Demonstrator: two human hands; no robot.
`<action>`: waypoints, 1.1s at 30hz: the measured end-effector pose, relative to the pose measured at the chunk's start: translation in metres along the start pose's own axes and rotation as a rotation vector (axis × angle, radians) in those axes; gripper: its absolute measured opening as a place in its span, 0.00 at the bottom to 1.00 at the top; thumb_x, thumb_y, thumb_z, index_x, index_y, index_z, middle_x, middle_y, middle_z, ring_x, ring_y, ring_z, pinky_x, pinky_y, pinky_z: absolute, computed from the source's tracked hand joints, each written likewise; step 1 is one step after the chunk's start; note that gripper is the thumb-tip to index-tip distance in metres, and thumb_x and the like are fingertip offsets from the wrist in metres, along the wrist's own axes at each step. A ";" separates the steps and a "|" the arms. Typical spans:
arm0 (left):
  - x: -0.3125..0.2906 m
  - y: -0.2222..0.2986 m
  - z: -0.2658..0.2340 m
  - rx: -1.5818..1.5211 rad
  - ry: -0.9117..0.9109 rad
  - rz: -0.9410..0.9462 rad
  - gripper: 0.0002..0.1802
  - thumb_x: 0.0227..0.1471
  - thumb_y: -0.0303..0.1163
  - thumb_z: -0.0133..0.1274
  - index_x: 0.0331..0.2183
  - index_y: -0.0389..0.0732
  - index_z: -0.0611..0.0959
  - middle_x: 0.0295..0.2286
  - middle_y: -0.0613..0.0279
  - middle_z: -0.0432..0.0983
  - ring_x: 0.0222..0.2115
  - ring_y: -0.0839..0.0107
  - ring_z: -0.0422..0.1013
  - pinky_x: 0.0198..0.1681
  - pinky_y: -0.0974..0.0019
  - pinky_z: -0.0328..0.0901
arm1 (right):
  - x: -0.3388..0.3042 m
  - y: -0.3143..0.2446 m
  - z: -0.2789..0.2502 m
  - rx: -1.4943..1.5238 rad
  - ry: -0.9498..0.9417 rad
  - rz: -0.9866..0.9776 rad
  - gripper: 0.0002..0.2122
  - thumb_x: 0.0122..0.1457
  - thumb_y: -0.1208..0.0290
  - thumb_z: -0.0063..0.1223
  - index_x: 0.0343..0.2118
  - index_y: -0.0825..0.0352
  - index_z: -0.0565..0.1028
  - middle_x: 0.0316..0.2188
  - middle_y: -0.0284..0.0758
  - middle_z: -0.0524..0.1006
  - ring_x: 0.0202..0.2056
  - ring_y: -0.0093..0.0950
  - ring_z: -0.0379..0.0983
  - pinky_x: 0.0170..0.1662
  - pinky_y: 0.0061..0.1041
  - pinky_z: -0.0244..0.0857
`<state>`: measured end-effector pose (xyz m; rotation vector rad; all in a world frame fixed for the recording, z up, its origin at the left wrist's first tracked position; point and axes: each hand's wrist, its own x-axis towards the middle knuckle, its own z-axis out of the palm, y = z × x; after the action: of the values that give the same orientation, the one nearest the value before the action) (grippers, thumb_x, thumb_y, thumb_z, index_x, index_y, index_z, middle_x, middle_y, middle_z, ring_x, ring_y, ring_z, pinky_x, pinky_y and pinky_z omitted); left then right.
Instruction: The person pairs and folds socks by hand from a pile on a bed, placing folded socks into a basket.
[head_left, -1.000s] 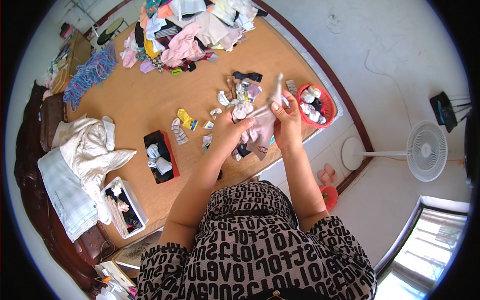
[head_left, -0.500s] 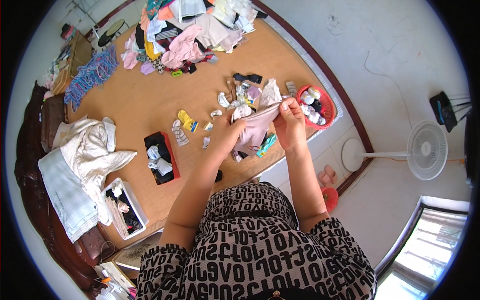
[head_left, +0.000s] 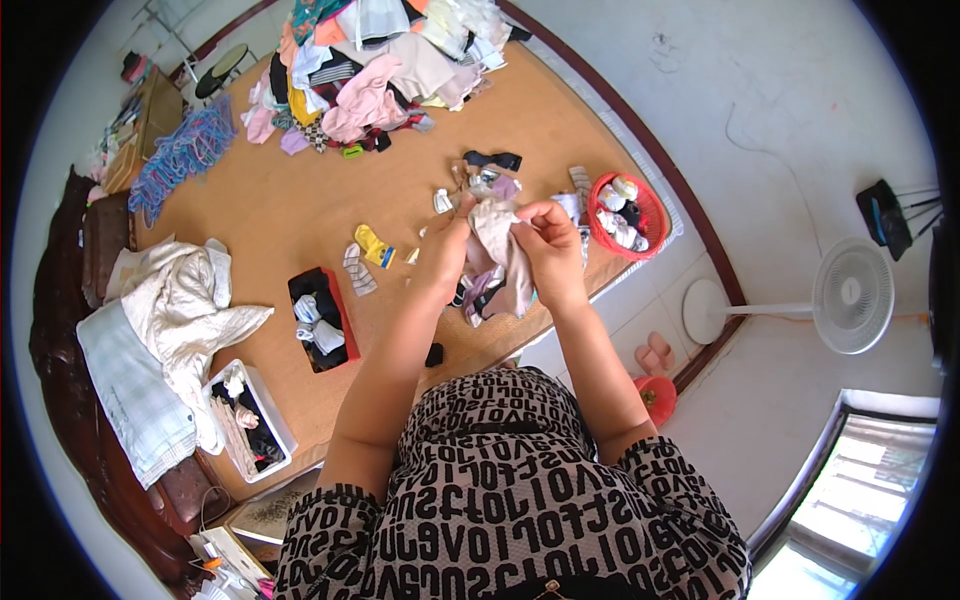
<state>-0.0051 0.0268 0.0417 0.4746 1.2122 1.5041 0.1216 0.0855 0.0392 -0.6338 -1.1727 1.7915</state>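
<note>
Between my two hands hangs a small pale pink garment [head_left: 515, 275], bunched at the top and loose below; its exact kind is hard to make out. My left hand [head_left: 443, 252] pinches its left upper edge. On the other side my right hand [head_left: 552, 255] grips the upper right edge with thumb and fingers together. Beneath and behind the garment lie loose small clothes, partly hidden. A yellow sock [head_left: 374, 246] and a striped sock [head_left: 358, 272] rest left of my left hand. Beyond the hands is a black cloth item [head_left: 493, 160].
A red basket [head_left: 660, 222] of rolled socks stands right. To the left are a red-sided box [head_left: 347, 325] and a white bin [head_left: 284, 445], both holding clothes. A large clothes heap [head_left: 370, 95] covers the far end of the bed mat; blue hangers [head_left: 185, 150] lie far left.
The pale pink garment, stretched out sideways before, is now gathered and hanging down. My right hand has moved left and down, closer to my left hand.
</note>
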 end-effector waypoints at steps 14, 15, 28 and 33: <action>-0.009 0.022 -0.005 0.277 0.054 0.202 0.15 0.55 0.36 0.47 0.35 0.34 0.78 0.26 0.64 0.74 0.24 0.83 0.66 0.26 0.76 0.62 | -0.005 0.003 -0.005 -0.664 -0.095 -0.288 0.31 0.39 0.72 0.67 0.47 0.67 0.62 0.37 0.34 0.71 0.30 0.21 0.71 0.33 0.20 0.67; -0.006 0.020 -0.010 0.221 0.056 0.276 0.15 0.55 0.36 0.46 0.34 0.33 0.78 0.25 0.64 0.74 0.24 0.83 0.66 0.26 0.76 0.62 | -0.007 -0.004 -0.007 -0.768 -0.157 -0.203 0.38 0.35 0.73 0.69 0.51 0.67 0.59 0.40 0.35 0.69 0.31 0.22 0.71 0.33 0.20 0.68; -0.002 0.044 -0.014 0.004 0.040 0.227 0.17 0.56 0.38 0.45 0.38 0.33 0.76 0.31 0.62 0.75 0.30 0.78 0.70 0.35 0.74 0.64 | -0.020 0.021 -0.058 -0.865 -0.292 0.289 0.17 0.41 0.61 0.65 0.30 0.68 0.77 0.23 0.39 0.77 0.24 0.25 0.73 0.29 0.25 0.65; 0.002 0.039 -0.008 0.105 -0.107 0.107 0.20 0.56 0.43 0.44 0.42 0.36 0.74 0.34 0.63 0.75 0.34 0.77 0.71 0.37 0.73 0.65 | -0.010 0.011 -0.047 -1.131 -0.409 0.081 0.21 0.41 0.60 0.65 0.37 0.68 0.74 0.31 0.38 0.75 0.36 0.32 0.72 0.37 0.26 0.64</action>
<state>-0.0314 0.0299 0.0714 0.6907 1.2017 1.4903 0.1587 0.0967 0.0085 -0.9498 -2.4920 1.2030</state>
